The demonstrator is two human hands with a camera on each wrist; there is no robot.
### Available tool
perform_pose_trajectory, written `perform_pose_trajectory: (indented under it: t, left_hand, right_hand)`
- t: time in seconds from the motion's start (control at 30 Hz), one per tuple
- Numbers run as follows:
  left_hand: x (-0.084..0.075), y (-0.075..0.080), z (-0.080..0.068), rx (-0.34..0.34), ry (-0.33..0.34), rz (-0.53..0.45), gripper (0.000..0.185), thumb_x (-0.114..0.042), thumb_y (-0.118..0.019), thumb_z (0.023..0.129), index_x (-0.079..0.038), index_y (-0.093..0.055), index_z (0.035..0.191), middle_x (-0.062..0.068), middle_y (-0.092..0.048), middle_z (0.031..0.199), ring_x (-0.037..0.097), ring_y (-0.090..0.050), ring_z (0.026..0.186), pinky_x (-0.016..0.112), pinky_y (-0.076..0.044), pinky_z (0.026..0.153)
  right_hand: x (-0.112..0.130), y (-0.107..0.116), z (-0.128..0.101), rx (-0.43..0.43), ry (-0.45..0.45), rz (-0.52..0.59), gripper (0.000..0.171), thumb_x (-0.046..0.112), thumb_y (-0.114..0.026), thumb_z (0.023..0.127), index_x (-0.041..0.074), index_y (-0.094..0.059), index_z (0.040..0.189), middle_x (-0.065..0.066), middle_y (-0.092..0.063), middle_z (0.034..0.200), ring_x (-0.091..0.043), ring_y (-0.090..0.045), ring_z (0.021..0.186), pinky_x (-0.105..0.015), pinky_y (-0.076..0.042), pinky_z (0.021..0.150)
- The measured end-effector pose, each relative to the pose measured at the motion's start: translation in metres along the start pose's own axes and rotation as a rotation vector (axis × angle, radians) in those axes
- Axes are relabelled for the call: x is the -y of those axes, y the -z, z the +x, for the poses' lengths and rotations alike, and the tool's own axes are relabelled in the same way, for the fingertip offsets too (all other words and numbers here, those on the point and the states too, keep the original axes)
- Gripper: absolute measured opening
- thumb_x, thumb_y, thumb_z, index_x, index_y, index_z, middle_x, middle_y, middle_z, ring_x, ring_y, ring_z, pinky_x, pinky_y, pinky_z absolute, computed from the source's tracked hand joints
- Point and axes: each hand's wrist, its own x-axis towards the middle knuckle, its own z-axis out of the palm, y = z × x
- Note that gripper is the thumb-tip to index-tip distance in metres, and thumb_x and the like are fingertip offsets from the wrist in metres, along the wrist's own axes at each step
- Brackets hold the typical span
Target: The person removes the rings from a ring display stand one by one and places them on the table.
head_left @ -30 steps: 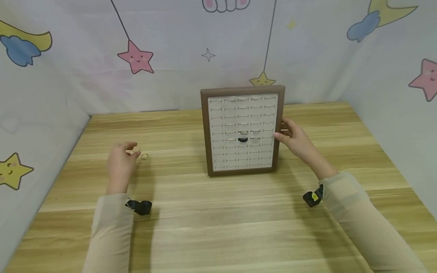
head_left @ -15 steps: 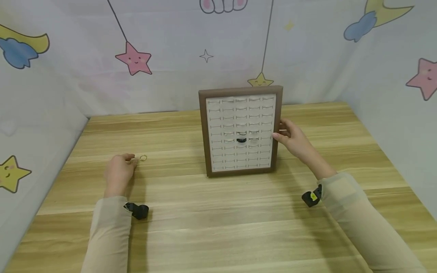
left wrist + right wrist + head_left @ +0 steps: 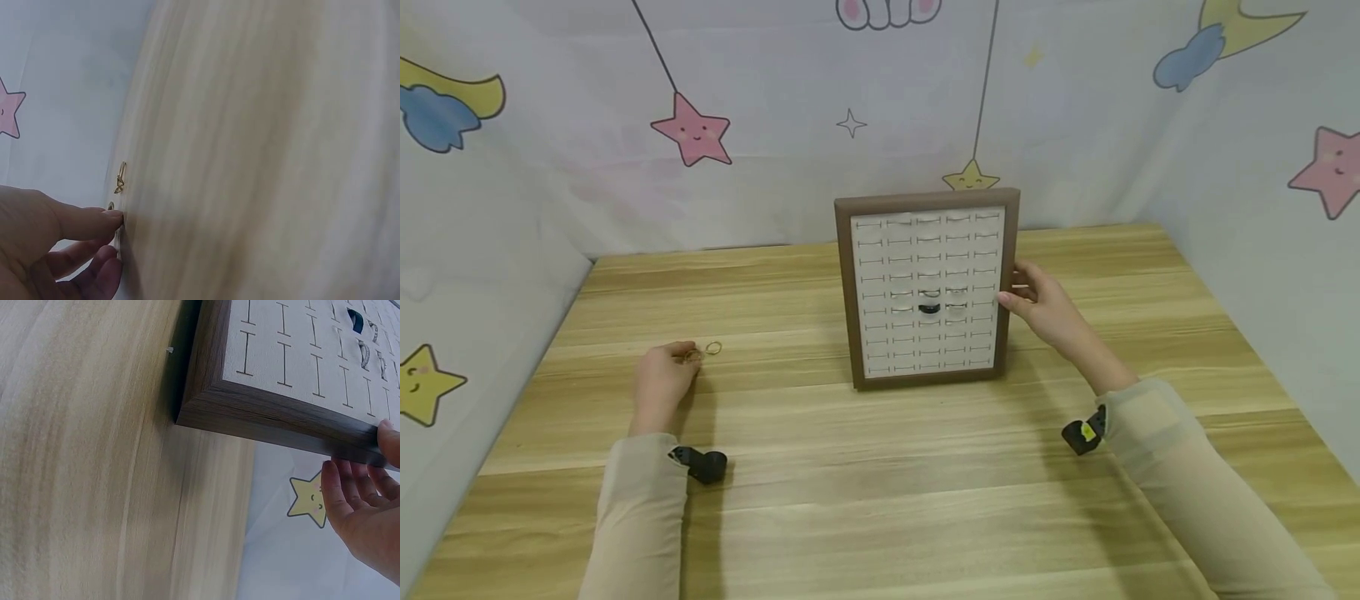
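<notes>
- The left hand (image 3: 661,379) rests on the table (image 3: 865,467) at the left, its fingertips pinching a small gold ring (image 3: 692,356); a second gold ring (image 3: 713,348) lies just beside it
- It looks best to pinch the thin ring softly and lift it slowly
- The right hand (image 3: 1048,310) grips the right edge of the tilted ring tray (image 3: 842,283), thumb on the front; a firm hold should keep it steady
- The table is light wood; a curtain (image 3: 550,125) with stars hangs behind

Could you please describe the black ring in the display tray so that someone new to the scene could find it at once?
Start at the brown wooden-framed ring tray standing on the light wooden table, its right edge held by the right hand. On its white slotted face, look just below the middle, in the centre column. The black ring sits there, the only dark one; the rings beside and above it are pale and silvery.
</notes>
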Motion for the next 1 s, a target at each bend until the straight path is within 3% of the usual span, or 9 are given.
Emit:
perform_pose_trajectory:
  t: [0.23,0.53,0.67,0.83,0.9,1.0]
  left_hand:
    - [-0.002,0.001,0.0,0.015,0.032,-0.004,0.04,-0.014,-0.052,0.095,0.002,-0.054,0.131,0.028,-0.047,0.138,0.046,-0.039,0.132,0.054,-0.035,0.108]
    - [-0.01,0.003,0.001,0.018,0.046,-0.06,0.05,-0.018,-0.048,0.094,0.003,-0.043,0.14,0.026,-0.044,0.143,0.043,-0.043,0.13,0.054,-0.039,0.104]
    - [-0.029,0.006,-0.004,-0.047,0.006,-0.117,0.049,-0.019,-0.05,0.097,-0.001,-0.042,0.142,0.022,-0.047,0.143,0.04,-0.05,0.123,0.05,-0.048,0.091]
    - [-0.061,0.008,-0.015,-0.164,-0.096,-0.186,0.043,-0.018,-0.052,0.097,-0.006,-0.049,0.138,0.017,-0.055,0.136,0.033,-0.056,0.112,0.031,-0.047,0.069]
    - [-0.076,0.008,-0.02,-0.209,-0.145,-0.219,0.04,-0.017,-0.054,0.097,-0.006,-0.053,0.135,0.017,-0.058,0.132,0.032,-0.057,0.108,0.028,-0.045,0.069]
    - [-0.097,0.007,-0.029,-0.266,-0.232,-0.269,0.036,-0.015,-0.056,0.096,-0.005,-0.057,0.13,0.017,-0.061,0.127,0.033,-0.06,0.105,0.035,-0.048,0.072]
  right_hand:
    - [0.0,-0.001,0.0,0.004,-0.005,0.003,0.06,0.012,-0.05,0.099,-0.006,-0.02,0.148,-0.03,-0.035,0.145,-0.044,-0.035,0.137,-0.054,-0.034,0.111]
    - [-0.001,0.0,0.0,0.007,-0.006,-0.01,0.059,0.014,-0.05,0.099,-0.004,-0.021,0.148,-0.029,-0.035,0.146,-0.044,-0.035,0.138,-0.054,-0.034,0.111]
    - [-0.001,0.0,0.0,0.008,-0.007,-0.012,0.059,0.014,-0.05,0.099,-0.004,-0.022,0.148,-0.029,-0.035,0.145,-0.044,-0.035,0.137,-0.054,-0.034,0.111]
    - [-0.001,0.001,0.0,0.008,-0.006,-0.011,0.06,0.015,-0.05,0.099,-0.004,-0.02,0.148,-0.029,-0.034,0.146,-0.044,-0.034,0.138,-0.054,-0.034,0.112]
    - [-0.001,0.001,0.0,0.009,-0.002,-0.006,0.06,0.014,-0.05,0.099,-0.004,-0.02,0.148,-0.029,-0.034,0.147,-0.044,-0.034,0.138,-0.053,-0.033,0.112]
    - [-0.001,0.0,0.001,0.009,0.005,0.001,0.059,0.013,-0.05,0.099,-0.004,-0.021,0.148,-0.029,-0.034,0.146,-0.043,-0.035,0.138,-0.053,-0.034,0.112]
